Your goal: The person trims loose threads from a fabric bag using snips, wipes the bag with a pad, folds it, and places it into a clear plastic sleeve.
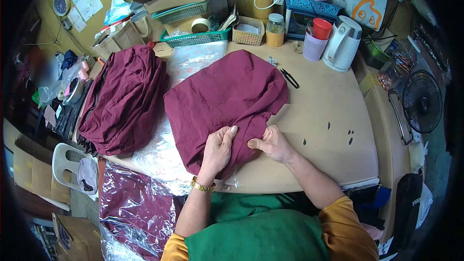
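Observation:
A maroon fabric piece (pixel 222 87), perhaps a folded garment, lies in front of me on the table. My left hand (pixel 219 149) pinches its near edge, thumb on top and fingers tucked under the cloth. A short way to the right, my right hand (pixel 274 145) grips the same edge, also with the thumb above. The cloth wrinkles between the two thumbs. Under it and to its left are clear plastic bags (pixel 193 60). A tall stack of maroon cloth (pixel 128 99) sits further left. Black thread snips (pixel 290 78) rest just beyond the fabric's right corner.
Along the back stand green baskets (pixel 193 38), a jar (pixel 275 30), a lilac cup (pixel 313 47) and a white kettle (pixel 342 43). Plastic-wrapped maroon packs (pixel 135 208) are at lower left, near a white chair (pixel 67 164). A black fan (pixel 423 101) is at right.

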`<state>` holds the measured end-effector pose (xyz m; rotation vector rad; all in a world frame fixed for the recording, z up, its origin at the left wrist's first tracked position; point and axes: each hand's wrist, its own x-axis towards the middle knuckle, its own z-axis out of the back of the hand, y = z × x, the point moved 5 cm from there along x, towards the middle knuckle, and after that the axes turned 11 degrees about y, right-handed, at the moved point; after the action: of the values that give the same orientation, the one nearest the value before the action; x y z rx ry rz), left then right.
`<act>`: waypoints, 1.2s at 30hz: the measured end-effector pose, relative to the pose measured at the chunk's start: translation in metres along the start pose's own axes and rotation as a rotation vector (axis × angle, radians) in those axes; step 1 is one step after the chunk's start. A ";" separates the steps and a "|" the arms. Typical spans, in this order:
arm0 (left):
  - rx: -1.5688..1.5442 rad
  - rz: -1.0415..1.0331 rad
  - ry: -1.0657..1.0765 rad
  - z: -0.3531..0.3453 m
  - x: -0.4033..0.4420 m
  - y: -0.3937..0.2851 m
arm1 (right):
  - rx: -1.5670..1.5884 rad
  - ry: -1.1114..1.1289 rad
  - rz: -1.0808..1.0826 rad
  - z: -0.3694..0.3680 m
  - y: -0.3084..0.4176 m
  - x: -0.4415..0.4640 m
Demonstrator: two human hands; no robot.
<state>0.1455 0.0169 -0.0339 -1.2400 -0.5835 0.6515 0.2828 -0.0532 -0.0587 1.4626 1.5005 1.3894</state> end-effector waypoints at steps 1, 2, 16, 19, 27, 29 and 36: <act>0.022 -0.019 -0.011 0.000 0.001 -0.002 | 0.007 -0.030 0.010 -0.001 0.002 0.000; 0.044 -0.039 -0.024 0.000 0.002 -0.004 | 0.014 -0.057 0.021 -0.002 0.005 0.000; 0.570 -0.099 -0.114 0.015 -0.035 -0.046 | 0.156 -0.184 -0.065 -0.006 -0.001 -0.002; 0.524 -0.106 -0.113 0.022 -0.029 -0.036 | 0.130 -0.188 -0.019 0.002 0.000 -0.003; 0.709 -0.269 -0.043 0.037 -0.031 -0.041 | -0.420 0.685 -0.978 -0.060 0.029 -0.051; 0.721 -0.328 0.021 0.028 -0.040 -0.039 | -1.313 0.128 0.142 -0.094 0.099 -0.031; 0.443 -0.338 -0.100 0.011 -0.112 -0.037 | -1.313 -0.007 0.108 -0.051 0.054 0.014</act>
<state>0.0660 -0.0644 -0.0017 -0.6777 -0.6700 0.5217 0.2488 -0.0618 0.0088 0.6595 0.2344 1.8303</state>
